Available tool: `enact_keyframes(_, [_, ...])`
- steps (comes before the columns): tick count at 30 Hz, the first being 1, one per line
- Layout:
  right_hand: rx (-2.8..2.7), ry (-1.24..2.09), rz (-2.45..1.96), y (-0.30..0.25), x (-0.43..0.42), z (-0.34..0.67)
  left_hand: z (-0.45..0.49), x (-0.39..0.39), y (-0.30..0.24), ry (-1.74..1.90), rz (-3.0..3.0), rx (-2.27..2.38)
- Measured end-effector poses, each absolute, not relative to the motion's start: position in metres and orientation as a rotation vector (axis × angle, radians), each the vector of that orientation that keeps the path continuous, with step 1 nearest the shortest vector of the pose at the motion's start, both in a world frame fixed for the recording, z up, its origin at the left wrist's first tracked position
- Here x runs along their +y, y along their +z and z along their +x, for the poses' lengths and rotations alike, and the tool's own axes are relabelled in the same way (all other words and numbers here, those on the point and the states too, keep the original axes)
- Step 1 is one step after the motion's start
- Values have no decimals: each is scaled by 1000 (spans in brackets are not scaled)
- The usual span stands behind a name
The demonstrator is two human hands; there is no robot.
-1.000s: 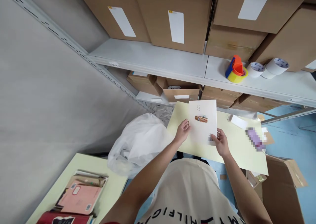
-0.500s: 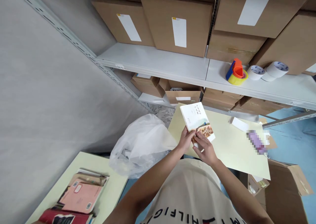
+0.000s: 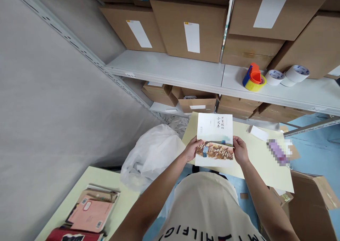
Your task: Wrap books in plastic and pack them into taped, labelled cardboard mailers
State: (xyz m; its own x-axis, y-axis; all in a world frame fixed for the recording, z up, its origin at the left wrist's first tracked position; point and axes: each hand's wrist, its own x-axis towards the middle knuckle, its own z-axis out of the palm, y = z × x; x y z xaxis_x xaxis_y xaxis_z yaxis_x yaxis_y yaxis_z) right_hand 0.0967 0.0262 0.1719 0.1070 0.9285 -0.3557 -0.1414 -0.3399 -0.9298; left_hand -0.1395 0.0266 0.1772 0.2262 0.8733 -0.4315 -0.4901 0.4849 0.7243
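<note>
A white paperback book (image 3: 214, 136) with Chinese lettering and a painted field with a child on its cover is held up in front of my body, face towards me. My left hand (image 3: 191, 149) grips its left edge, thumb on the cover. At the opposite edge, my right hand (image 3: 240, 150) is closed on the book, with its fingers partly behind. Behind and below the book lies a pale yellow table (image 3: 261, 159).
A shelf (image 3: 170, 69) carries cardboard boxes (image 3: 188, 28), a tape dispenser (image 3: 254, 78) and white tape rolls (image 3: 275, 77). To the left are a translucent plastic bag (image 3: 154, 152) and a side table with books (image 3: 90, 212). An open carton (image 3: 308, 209) stands right.
The book has turned from tilted to nearly upright and square to me. My right hand has moved from the lower cover out to the right edge.
</note>
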Motion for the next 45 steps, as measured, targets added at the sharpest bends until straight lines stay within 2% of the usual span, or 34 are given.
enact_keyframes(8, [-984,1452,-1401,193,60,98,-146,26,173,887,580,904])
enact_keyframes(13, [-935,1312,-1344,201,96,103,-158,19,172,805,596,853])
enact_keyframes(18, [-881,1230,-1311,201,111,109,-179,3,161,720,679,1009])
enact_keyframes(33, [-946,1328,-1387,213,110,125,-182,-3,143,883,607,1008])
enact_keyframes(41, [-1252,1486,-1315,237,103,150,-179,-3,137,984,450,1008])
enact_keyframes(45, [-1521,1240,-1212,238,107,150,-174,-4,133,899,462,987])
